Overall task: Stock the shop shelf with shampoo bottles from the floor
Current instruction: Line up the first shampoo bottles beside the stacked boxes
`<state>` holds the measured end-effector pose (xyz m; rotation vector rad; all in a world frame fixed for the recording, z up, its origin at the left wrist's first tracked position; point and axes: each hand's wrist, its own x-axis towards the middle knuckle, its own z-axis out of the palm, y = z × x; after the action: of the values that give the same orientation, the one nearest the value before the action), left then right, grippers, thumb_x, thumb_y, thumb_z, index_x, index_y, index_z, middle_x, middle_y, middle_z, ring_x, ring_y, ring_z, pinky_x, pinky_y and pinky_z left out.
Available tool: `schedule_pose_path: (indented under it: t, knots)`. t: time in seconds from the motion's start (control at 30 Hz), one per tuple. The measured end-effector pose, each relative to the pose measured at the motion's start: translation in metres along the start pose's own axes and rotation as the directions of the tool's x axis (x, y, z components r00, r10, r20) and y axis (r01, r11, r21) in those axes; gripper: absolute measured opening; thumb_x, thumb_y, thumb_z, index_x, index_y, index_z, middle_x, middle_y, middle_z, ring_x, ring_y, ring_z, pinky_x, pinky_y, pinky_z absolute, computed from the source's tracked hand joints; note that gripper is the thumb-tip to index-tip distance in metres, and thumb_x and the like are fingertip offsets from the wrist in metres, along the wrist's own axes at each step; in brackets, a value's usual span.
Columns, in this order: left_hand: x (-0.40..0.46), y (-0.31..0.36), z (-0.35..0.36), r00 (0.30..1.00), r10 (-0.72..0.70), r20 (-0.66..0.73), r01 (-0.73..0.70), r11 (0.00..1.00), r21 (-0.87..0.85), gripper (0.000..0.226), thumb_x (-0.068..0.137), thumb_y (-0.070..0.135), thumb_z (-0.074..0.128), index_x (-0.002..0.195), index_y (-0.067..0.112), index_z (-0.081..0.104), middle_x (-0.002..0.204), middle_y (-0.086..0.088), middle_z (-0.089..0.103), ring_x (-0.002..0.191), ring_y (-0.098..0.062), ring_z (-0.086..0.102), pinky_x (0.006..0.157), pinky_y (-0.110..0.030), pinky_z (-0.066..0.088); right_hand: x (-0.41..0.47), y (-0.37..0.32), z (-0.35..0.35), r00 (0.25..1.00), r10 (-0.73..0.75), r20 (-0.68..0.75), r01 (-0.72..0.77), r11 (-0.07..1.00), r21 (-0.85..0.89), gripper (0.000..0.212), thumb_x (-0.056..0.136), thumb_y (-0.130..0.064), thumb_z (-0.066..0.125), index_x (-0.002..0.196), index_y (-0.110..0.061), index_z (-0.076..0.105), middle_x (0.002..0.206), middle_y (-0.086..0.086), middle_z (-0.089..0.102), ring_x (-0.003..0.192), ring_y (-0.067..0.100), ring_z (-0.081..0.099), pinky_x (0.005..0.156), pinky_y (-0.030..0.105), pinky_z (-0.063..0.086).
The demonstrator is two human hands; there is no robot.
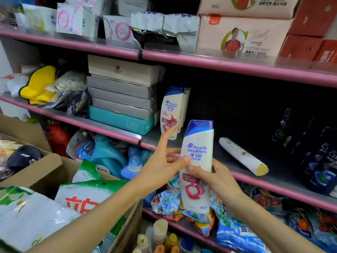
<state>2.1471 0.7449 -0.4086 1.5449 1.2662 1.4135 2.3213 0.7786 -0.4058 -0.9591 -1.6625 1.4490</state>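
The bottle was up in front of the middle shelf, held upright, blue cap on top, label facing the camera. The right hand had its grip clamped round the lower half, thumb across the front; the left hand only steadied it, thumb on the label, fingers spread apart, forefinger reaching toward the standing bottles.

The step, as it looked, was setting this one down beside that short row. Best done by keeping it upright, base going in level over the pink lip, label out, snug against the row (a tilt would likely knock them over like dominoes).

The gap to the right of the row was bare and dark, so room enough. A white tube lay on its side further right, well apart. Dark bottles stood at the far right. Stacked boxes hemmed the row on the left. Bags crowded the shelf below.
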Motion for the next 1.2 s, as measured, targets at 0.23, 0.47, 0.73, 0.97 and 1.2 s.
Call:
schedule_pose_path:
  t: [0.23, 0.47, 0.73, 0.97, 1.2]
  knots:
    - [0.044, -0.032, -0.010, 0.999, -0.002, -0.034, 0.008, 0.985, 0.173, 0.062, 0.066, 0.038, 0.075, 0.111, 0.060, 0.040, 0.100, 0.041, 0.059, 0.093, 0.017, 0.058, 0.074, -0.004, 0.046, 0.083, -0.021, 0.006, 0.994, -0.101, -0.045, 0.101, 0.995, -0.006, 0.038, 0.076, -0.021, 0.079, 0.111, -0.020, 0.067, 0.108, 0.006, 0.072, 0.094, 0.024, 0.071, 0.081, 0.043, 0.059]
    - [0.125, -0.037, -0.061, 0.982, -0.007, -0.187, 0.043, 0.980, 0.192, 0.051, 0.059, 0.016, 0.085, 0.100, 0.030, 0.059, 0.087, 0.015, 0.068, 0.078, 0.001, 0.065, 0.066, -0.018, 0.055, 0.158, -0.029, 0.030, 0.983, -0.172, -0.059, 0.164, 0.979, -0.119, 0.042, 0.071, -0.022, 0.082, 0.109, -0.023, 0.066, 0.100, -0.001, 0.074, 0.089, 0.012, 0.071, 0.075, 0.027, 0.059]
    - [0.149, -0.065, -0.095, 0.991, -0.097, -0.096, 0.115, 0.972, 0.204, 0.055, 0.060, 0.015, 0.084, 0.109, 0.022, 0.060, 0.094, 0.002, 0.071, 0.089, -0.016, 0.068, 0.073, -0.036, 0.058, 0.192, -0.004, 0.053, 0.981, -0.136, -0.140, 0.127, 0.989, -0.072, 0.048, 0.071, -0.018, 0.082, 0.115, -0.014, 0.064, 0.106, 0.006, 0.072, 0.097, 0.021, 0.069, 0.086, 0.043, 0.057]
    - [0.151, -0.068, -0.109, 0.972, -0.227, 0.065, 0.220, 0.971, 0.095, 0.048, 0.070, 0.021, 0.081, 0.111, 0.030, 0.058, 0.100, 0.010, 0.071, 0.088, -0.007, 0.070, 0.065, -0.022, 0.054, 0.191, 0.013, 0.045, 0.990, -0.106, -0.091, 0.099, 0.992, -0.075, 0.050, 0.069, -0.027, 0.084, 0.110, -0.020, 0.058, 0.106, -0.002, 0.070, 0.095, 0.011, 0.069, 0.083, 0.033, 0.058]
    - [0.147, -0.076, -0.106, 0.963, -0.258, 0.077, 0.260, 0.965, -0.017, 0.049, 0.068, 0.018, 0.082, 0.111, 0.029, 0.061, 0.103, 0.008, 0.071, 0.092, -0.011, 0.070, 0.069, -0.025, 0.056, 0.178, 0.036, 0.040, 0.987, -0.147, -0.063, 0.134, 0.974, -0.182, 0.037, 0.078, -0.021, 0.078, 0.110, -0.022, 0.062, 0.099, -0.009, 0.070, 0.090, 0.004, 0.069, 0.078, 0.022, 0.057]
